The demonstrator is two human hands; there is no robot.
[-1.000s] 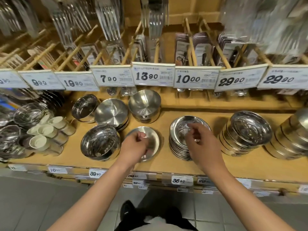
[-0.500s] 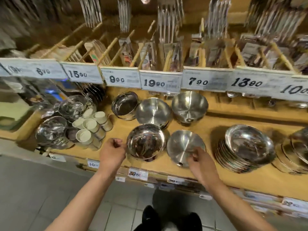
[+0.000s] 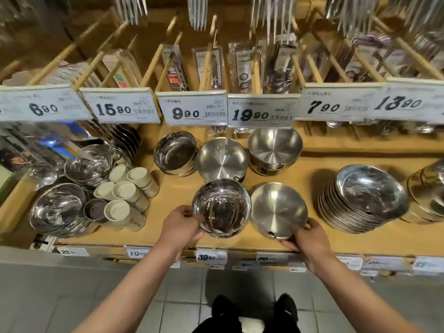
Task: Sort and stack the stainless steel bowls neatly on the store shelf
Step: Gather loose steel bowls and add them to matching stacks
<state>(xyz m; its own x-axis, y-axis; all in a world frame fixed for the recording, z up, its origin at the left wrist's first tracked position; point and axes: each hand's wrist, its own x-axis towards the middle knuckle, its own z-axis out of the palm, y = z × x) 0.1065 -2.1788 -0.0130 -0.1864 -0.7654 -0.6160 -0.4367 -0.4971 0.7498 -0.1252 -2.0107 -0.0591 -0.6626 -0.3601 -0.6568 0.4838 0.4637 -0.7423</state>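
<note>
On the wooden shelf [image 3: 312, 236] a deep polished steel bowl [image 3: 222, 207] stands near the front edge. My left hand [image 3: 180, 227] grips its left rim. To its right lies a shallow matte steel bowl [image 3: 278, 210], tilted toward me, and my right hand [image 3: 310, 236] holds its lower right edge. Behind them stand three more bowls: a shiny straight-walled one [image 3: 174, 152], a matte one [image 3: 222, 161] and a deeper matte one [image 3: 275, 147]. A stack of shallow steel dishes [image 3: 365, 198] is at the right.
White cups [image 3: 125, 188] lie on their sides at the left beside wrapped shiny bowls [image 3: 57, 210]. More steel stacks [image 3: 430, 191] sit at the far right. Price tags [image 3: 192, 108] hang over the shelf's back, with packaged utensils [image 3: 242, 66] above. Tiled floor lies below.
The view has shifted left. My left hand moved from the shelf's edge to the deep bowl's rim. My right hand slid from the shallow bowl's front to its lower right edge.
</note>
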